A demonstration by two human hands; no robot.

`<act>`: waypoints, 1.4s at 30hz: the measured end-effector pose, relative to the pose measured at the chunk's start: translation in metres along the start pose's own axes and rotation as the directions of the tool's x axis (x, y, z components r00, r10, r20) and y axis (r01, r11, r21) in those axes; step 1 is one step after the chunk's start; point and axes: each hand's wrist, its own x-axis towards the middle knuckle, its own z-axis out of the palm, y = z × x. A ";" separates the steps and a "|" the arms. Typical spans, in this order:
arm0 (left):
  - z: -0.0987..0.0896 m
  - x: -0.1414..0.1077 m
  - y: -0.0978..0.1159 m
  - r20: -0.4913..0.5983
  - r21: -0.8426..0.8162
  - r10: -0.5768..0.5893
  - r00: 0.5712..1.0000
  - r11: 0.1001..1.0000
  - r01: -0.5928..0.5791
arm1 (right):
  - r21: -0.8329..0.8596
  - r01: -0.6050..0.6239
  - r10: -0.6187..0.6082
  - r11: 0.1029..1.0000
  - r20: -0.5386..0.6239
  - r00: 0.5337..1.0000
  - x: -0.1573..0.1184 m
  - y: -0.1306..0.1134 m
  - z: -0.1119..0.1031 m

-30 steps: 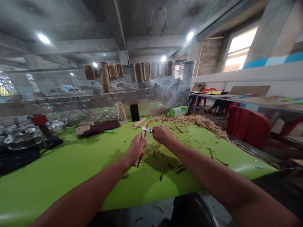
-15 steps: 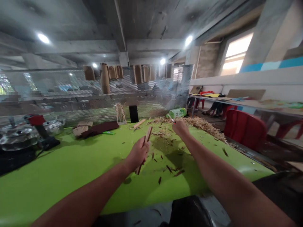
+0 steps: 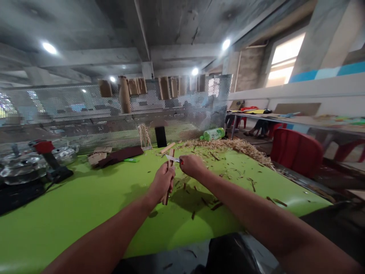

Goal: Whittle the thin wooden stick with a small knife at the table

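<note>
My left hand [image 3: 163, 182] is closed round a narrow wooden strip [image 3: 171, 153] with reddish-brown and pale faces, held tilted above the green tabletop [image 3: 108, 207]. Its top end sticks out above the fingers and its lower end below them. In my right hand [image 3: 191, 165] is a knife [image 3: 173, 158] with a red part at the handle. The blade points left and lies across the upper part of the strip. Dark shavings [image 3: 216, 206] are scattered on the green surface beneath and right of my hands.
A heap of pale shavings [image 3: 242, 146] and a green bottle [image 3: 213, 134] lie at the back right. A black upright block [image 3: 161, 137] stands before the mesh screen. Brown sheets [image 3: 121, 156] and a red-and-black tool [image 3: 47, 152] are left. A red chair [image 3: 295, 152] stands right.
My right hand has come left and down with the knife, bringing its blade to the strip. My left hand and the strip have shifted slightly left, and the strip is more upright.
</note>
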 end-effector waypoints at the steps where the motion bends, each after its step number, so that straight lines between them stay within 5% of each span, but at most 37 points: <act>1: 0.000 0.000 0.001 -0.005 0.011 0.001 1.000 1.000 -0.001 | -0.015 -0.003 0.004 1.000 0.017 1.000 0.000 -0.001 -0.001; 11: 0.001 -0.008 0.015 0.033 0.055 -0.071 0.997 0.996 0.069 | -0.066 -0.073 0.072 0.995 -0.021 0.997 0.014 0.019 0.000; 20: -0.007 0.004 0.002 0.058 0.046 -0.022 0.998 0.999 0.019 | -0.026 -0.049 0.047 0.998 -0.073 0.996 0.029 0.019 0.009; 23: -0.007 -0.005 0.005 0.095 0.052 0.011 0.995 0.999 -0.016 | 0.109 -0.242 0.244 0.964 -0.005 0.970 0.035 0.048 0.008; 25: -0.007 -0.012 0.007 0.140 0.023 0.052 0.989 0.998 -0.055 | 0.173 -0.445 0.437 0.879 0.082 0.896 0.035 0.082 0.004; 28: -0.007 -0.013 0.004 0.168 -0.093 0.028 0.985 0.996 -0.012 | 0.175 -0.552 0.558 0.815 0.021 0.830 0.033 0.124 0.000; 30: -0.008 -0.007 0.000 0.158 -0.165 -0.003 0.987 0.986 0.029 | 0.250 -0.512 0.540 0.822 -0.054 0.840 0.035 0.127 0.002; 33: -0.011 0.002 -0.005 0.177 -0.216 0.010 0.984 0.976 0.029 | 0.519 -0.259 0.368 0.814 -0.117 0.923 0.037 0.094 0.011; 35: -0.013 0.004 -0.005 0.196 -0.229 0.015 0.980 0.973 0.031 | 0.747 -0.068 0.218 0.661 -0.105 0.970 0.035 0.064 0.015; 37: -0.014 0.004 -0.004 0.183 -0.240 -0.001 0.983 0.970 0.046 | 0.909 0.015 0.088 0.418 -0.056 0.995 0.029 0.040 0.018; 39: -0.014 0.002 -0.003 0.162 -0.238 -0.027 0.986 0.969 0.065 | 0.974 -0.017 -0.021 0.226 0.022 1.000 0.022 0.026 0.018; 42: -0.012 0.001 -0.003 0.176 -0.198 -0.045 0.983 0.977 0.081 | 0.995 -0.072 -0.136 0.074 0.082 0.987 0.014 0.018 0.019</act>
